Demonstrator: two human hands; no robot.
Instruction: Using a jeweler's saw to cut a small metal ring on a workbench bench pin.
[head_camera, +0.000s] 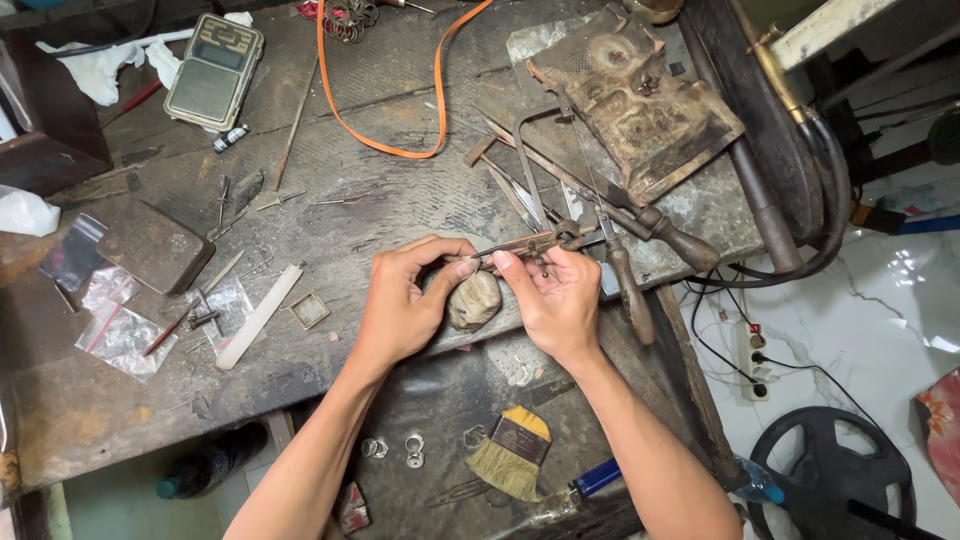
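Note:
My left hand and my right hand meet over the front edge of a worn wooden workbench. The thumb and fingers of both hands pinch a small metal piece, too small to make out, against the jaws of a long flat tool that lies across the bench. Just below the fingers a rounded wooden bench peg juts out. A jeweller's saw frame with a wooden handle lies just behind my right hand.
A pocket scale, orange cord, dark metal block, white stick, small square frame and plastic bags lie on the bench. A charred block sits behind. In the tray below are a brush and silver rings.

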